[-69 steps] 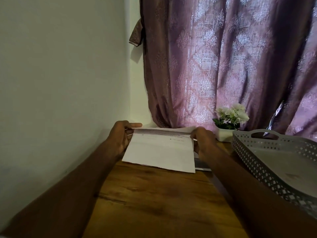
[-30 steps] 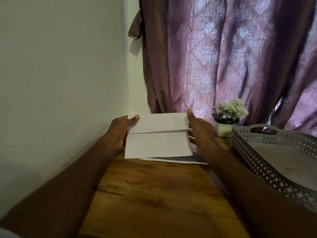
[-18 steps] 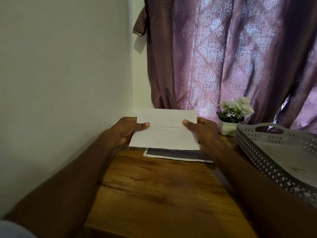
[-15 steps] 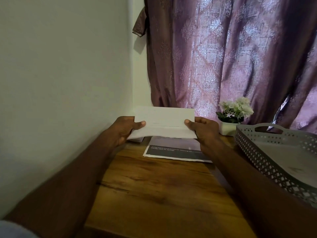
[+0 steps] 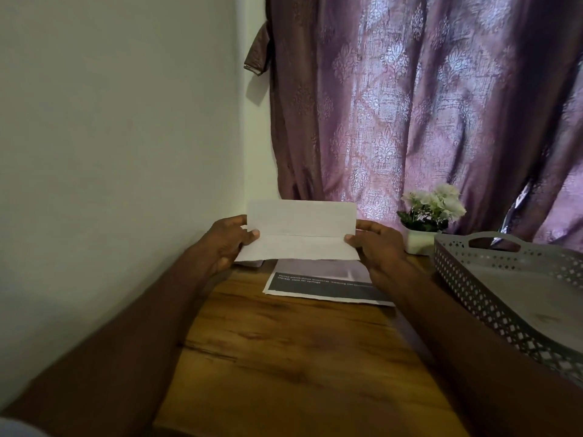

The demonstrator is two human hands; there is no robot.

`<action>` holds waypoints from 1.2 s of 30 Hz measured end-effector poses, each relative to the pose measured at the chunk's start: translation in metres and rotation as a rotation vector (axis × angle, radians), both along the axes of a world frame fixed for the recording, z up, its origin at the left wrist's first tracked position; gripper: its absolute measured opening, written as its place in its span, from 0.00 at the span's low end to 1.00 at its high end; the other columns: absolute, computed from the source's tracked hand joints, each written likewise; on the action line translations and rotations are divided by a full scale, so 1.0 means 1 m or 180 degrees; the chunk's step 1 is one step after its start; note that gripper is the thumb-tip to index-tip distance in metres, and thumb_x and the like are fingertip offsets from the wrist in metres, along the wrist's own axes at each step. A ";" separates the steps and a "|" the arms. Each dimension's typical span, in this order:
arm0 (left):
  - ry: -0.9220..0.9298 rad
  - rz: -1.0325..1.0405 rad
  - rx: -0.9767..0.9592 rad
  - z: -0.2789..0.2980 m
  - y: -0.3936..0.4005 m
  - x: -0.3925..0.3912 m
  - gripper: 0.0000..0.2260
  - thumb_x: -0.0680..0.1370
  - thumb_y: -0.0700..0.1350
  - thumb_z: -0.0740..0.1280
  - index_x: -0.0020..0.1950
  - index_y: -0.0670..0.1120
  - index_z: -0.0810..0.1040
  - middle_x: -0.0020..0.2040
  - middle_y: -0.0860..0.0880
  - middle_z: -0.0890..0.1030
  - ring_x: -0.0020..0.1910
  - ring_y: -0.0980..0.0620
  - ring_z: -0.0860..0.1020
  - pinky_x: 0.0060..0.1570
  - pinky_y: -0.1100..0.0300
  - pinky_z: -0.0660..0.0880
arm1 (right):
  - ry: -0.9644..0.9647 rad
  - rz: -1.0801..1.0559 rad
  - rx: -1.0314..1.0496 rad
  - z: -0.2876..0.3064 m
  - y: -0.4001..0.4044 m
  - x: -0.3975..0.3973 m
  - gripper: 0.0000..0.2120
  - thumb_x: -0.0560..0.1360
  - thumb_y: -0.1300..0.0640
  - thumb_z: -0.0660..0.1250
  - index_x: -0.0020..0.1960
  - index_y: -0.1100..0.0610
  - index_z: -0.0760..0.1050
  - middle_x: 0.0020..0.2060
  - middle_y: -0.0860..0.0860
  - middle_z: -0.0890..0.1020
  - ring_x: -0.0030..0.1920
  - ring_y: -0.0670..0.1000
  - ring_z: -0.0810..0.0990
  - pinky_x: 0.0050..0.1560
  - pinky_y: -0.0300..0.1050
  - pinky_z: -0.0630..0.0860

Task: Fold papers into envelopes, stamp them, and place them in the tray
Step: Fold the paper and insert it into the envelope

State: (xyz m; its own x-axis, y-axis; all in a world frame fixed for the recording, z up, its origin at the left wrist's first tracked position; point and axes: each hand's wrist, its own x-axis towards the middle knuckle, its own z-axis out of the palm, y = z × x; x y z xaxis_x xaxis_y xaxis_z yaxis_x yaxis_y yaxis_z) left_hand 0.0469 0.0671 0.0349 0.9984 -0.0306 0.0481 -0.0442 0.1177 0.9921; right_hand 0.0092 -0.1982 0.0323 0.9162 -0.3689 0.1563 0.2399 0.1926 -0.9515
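Note:
A folded white paper [image 5: 299, 230] hangs upright above the far end of the wooden table [image 5: 284, 357], with a horizontal flap edge across its middle. My left hand [image 5: 227, 241] pinches its left edge, thumb on the front. My right hand [image 5: 375, 244] pinches its right edge the same way. Below it a printed sheet [image 5: 318, 285] with a dark band of text lies flat on the table. A grey perforated tray [image 5: 473, 285] with a handle stands at the right.
A small white pot of pale flowers [image 5: 426, 219] stands at the back, between the paper and the tray. A purple patterned curtain [image 5: 426, 105] hangs behind. A plain wall [image 5: 110, 152] runs close along the table's left side.
Both hands folded the paper's upper part down and lifted it off the table. It now stands more upright, and the printed sheet beneath has come into view.

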 end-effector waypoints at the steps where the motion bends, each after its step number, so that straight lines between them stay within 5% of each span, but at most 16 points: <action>1: 0.0003 -0.0001 -0.0069 0.000 -0.001 0.001 0.13 0.80 0.30 0.67 0.62 0.42 0.78 0.56 0.41 0.82 0.50 0.40 0.82 0.36 0.46 0.84 | 0.0027 -0.0044 -0.0016 0.000 -0.001 0.000 0.14 0.72 0.77 0.69 0.48 0.60 0.81 0.50 0.61 0.85 0.50 0.61 0.85 0.44 0.49 0.84; 6: 0.0136 0.0068 -0.0167 0.000 -0.001 0.002 0.05 0.80 0.37 0.70 0.50 0.40 0.86 0.57 0.37 0.83 0.49 0.37 0.83 0.37 0.48 0.84 | 0.0195 -0.0128 -0.0001 -0.002 -0.002 0.003 0.15 0.78 0.71 0.64 0.40 0.58 0.83 0.42 0.58 0.86 0.45 0.61 0.83 0.52 0.58 0.84; 9: 0.0194 0.0092 -0.0476 0.002 -0.001 0.000 0.10 0.79 0.33 0.64 0.56 0.38 0.83 0.56 0.38 0.83 0.50 0.40 0.83 0.36 0.53 0.83 | 0.0297 -0.0084 0.0139 0.001 -0.001 0.000 0.08 0.76 0.68 0.67 0.49 0.62 0.84 0.48 0.60 0.86 0.47 0.61 0.85 0.51 0.58 0.84; 12: 0.0322 -0.0032 -0.0909 0.002 0.002 -0.002 0.21 0.77 0.38 0.56 0.63 0.34 0.81 0.59 0.37 0.84 0.58 0.37 0.81 0.46 0.49 0.85 | 0.0274 -0.0034 0.0281 0.003 -0.001 -0.003 0.12 0.75 0.64 0.66 0.56 0.66 0.81 0.50 0.61 0.86 0.47 0.60 0.85 0.52 0.57 0.84; 15: 0.0269 -0.0131 -0.0958 0.004 0.002 -0.005 0.17 0.79 0.42 0.62 0.65 0.38 0.81 0.60 0.37 0.84 0.59 0.37 0.82 0.52 0.47 0.83 | 0.0202 0.0039 0.0292 0.003 0.003 -0.003 0.12 0.74 0.62 0.72 0.57 0.65 0.81 0.50 0.61 0.86 0.46 0.60 0.86 0.44 0.51 0.84; 20: 0.0303 -0.0375 -0.0574 0.002 -0.004 -0.006 0.15 0.80 0.37 0.70 0.66 0.38 0.77 0.57 0.38 0.83 0.53 0.41 0.83 0.39 0.50 0.86 | -0.0027 -0.0139 0.0082 0.000 0.008 -0.003 0.19 0.69 0.74 0.75 0.53 0.55 0.82 0.55 0.60 0.84 0.52 0.61 0.85 0.55 0.59 0.83; 23: 0.0319 -0.0387 -0.0078 -0.002 -0.005 -0.007 0.16 0.78 0.36 0.71 0.65 0.37 0.77 0.55 0.40 0.85 0.53 0.42 0.84 0.46 0.47 0.85 | -0.0046 -0.0088 0.0187 0.001 0.010 -0.009 0.20 0.71 0.70 0.76 0.60 0.59 0.79 0.54 0.58 0.83 0.51 0.58 0.84 0.51 0.56 0.84; 26: 0.0229 -0.0279 -0.0265 -0.003 -0.004 -0.003 0.17 0.76 0.36 0.74 0.64 0.36 0.78 0.59 0.39 0.85 0.57 0.41 0.84 0.54 0.43 0.83 | 0.0230 0.0073 -0.0011 0.002 0.015 -0.016 0.15 0.73 0.68 0.76 0.57 0.59 0.78 0.53 0.57 0.83 0.50 0.55 0.83 0.44 0.50 0.84; 30: -0.0290 0.0525 0.0085 -0.001 -0.009 -0.006 0.13 0.77 0.46 0.76 0.54 0.37 0.82 0.46 0.41 0.86 0.40 0.47 0.86 0.30 0.59 0.82 | 0.0084 -0.0335 -0.0149 0.003 0.017 -0.014 0.16 0.74 0.68 0.75 0.60 0.58 0.78 0.51 0.55 0.82 0.44 0.50 0.81 0.38 0.44 0.83; 33: -0.0736 0.1010 0.0740 -0.004 -0.014 -0.011 0.13 0.79 0.50 0.74 0.49 0.40 0.82 0.40 0.44 0.84 0.26 0.53 0.80 0.23 0.64 0.74 | -0.0021 -0.0732 -0.0566 0.001 0.017 -0.010 0.18 0.74 0.66 0.75 0.62 0.56 0.78 0.54 0.55 0.82 0.49 0.53 0.82 0.46 0.50 0.84; 36: -0.0993 0.1638 0.1246 -0.012 -0.022 -0.015 0.14 0.81 0.54 0.71 0.51 0.43 0.84 0.50 0.45 0.84 0.44 0.48 0.83 0.40 0.59 0.78 | -0.0159 -0.1028 -0.0884 0.004 0.024 -0.014 0.14 0.74 0.63 0.71 0.58 0.53 0.79 0.53 0.53 0.84 0.49 0.53 0.83 0.50 0.55 0.84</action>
